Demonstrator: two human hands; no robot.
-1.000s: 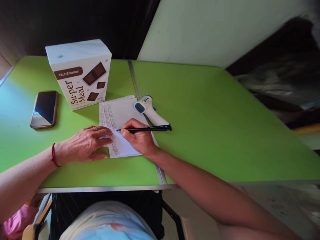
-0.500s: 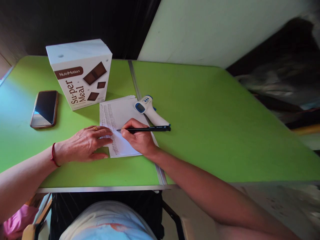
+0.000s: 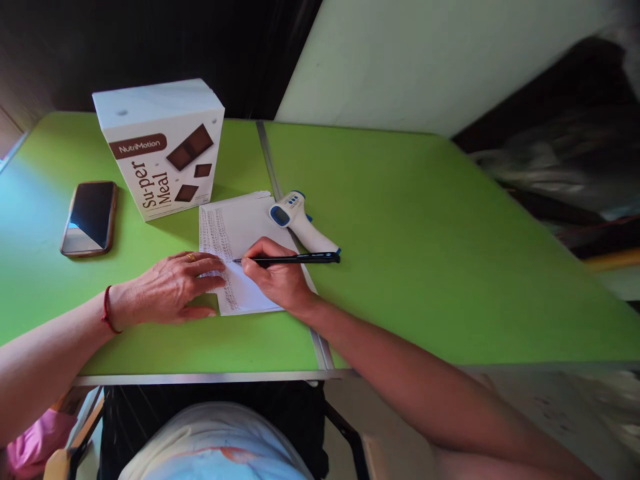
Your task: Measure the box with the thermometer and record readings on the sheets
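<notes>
A black pen (image 3: 305, 258) is pinched in my right hand (image 3: 277, 273), its tip on a white sheet of paper (image 3: 245, 217). Rows of small handwriting run along the paper's left part. My left hand (image 3: 170, 287) lies flat with fingers stretched, the fingertips resting on the paper's left edge. A ring is on one finger and a red cord circles the wrist. Just beyond my right hand, a white and blue infrared thermometer (image 3: 303, 223) lies partly over the paper's right edge.
The green table (image 3: 425, 253) has a metal seam (image 3: 270, 160) across it. Behind the paper a white NutriMotion box (image 3: 165, 160) stands upright. A phone (image 3: 90, 219) lies at the left, screen up. A pale wall (image 3: 390, 60) rises behind the table; blurred bags (image 3: 550, 147) sit at the right.
The pen's rear end has shifted very slightly to the left. Both hands and the other things stay in place.
</notes>
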